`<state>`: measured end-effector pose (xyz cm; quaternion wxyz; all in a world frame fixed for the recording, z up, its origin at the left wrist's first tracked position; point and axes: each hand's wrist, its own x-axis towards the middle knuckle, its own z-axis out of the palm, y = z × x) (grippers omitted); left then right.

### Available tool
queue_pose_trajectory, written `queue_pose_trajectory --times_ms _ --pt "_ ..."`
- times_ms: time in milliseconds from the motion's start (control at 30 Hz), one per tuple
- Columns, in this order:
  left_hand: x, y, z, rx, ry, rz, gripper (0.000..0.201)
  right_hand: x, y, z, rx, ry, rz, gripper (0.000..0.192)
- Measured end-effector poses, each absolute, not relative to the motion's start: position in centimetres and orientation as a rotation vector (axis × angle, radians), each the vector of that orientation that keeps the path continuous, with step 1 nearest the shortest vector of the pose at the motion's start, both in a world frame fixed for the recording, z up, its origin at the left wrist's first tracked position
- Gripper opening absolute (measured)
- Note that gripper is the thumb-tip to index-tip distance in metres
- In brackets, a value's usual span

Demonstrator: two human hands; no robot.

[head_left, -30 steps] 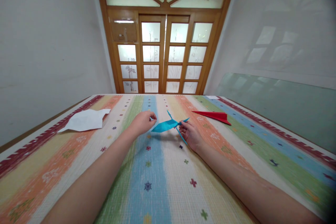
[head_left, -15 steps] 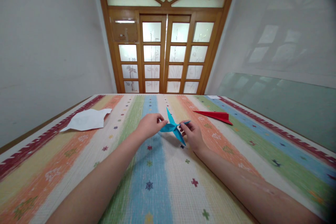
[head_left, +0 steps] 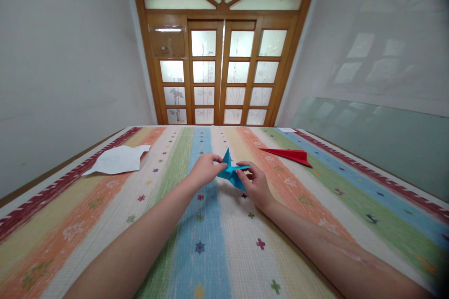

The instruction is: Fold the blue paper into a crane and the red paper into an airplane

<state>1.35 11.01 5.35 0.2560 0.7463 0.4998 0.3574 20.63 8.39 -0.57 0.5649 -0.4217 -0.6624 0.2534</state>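
A folded blue paper figure with pointed flaps sits just above the striped cloth, held between both hands. My left hand pinches its left side with thumb and fingers. My right hand grips its right side, fingers closed over a thin flap. One pointed tip stands upward between the hands.
A red paper plane lies on the cloth at the right, beyond my right hand. A white sheet of paper lies at the far left. Wooden glazed doors stand behind the table. A glass pane leans against the right wall.
My left hand has come in from the left and taken hold of the blue figure. The figure has turned and folded closer together, and both hands have drawn nearer to each other.
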Motion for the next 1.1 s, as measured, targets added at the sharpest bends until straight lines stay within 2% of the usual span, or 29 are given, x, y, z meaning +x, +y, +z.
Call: queue_pose_trajectory --times_ms 100,233,667,900,1100 --pt "1.2 11.2 5.1 2.002 1.353 0.967 0.022 20.7 8.7 -0.7 -0.984 -1.556 0.603 0.040" --pt "1.2 11.3 4.7 1.957 1.334 0.966 0.025 20.7 8.7 -0.7 -0.962 -1.646 0.570 0.044" --pt "2.1 10.6 4.5 1.899 1.075 0.965 0.015 20.6 8.6 -0.7 -0.997 -1.604 0.508 0.027" --pt "2.0 10.8 4.6 1.900 0.992 0.999 0.014 20.7 9.0 -1.1 -0.969 -1.521 0.631 0.031" --pt "1.7 10.9 4.6 1.948 1.019 0.965 0.015 20.9 9.7 -1.4 -0.954 -1.502 0.728 0.028"
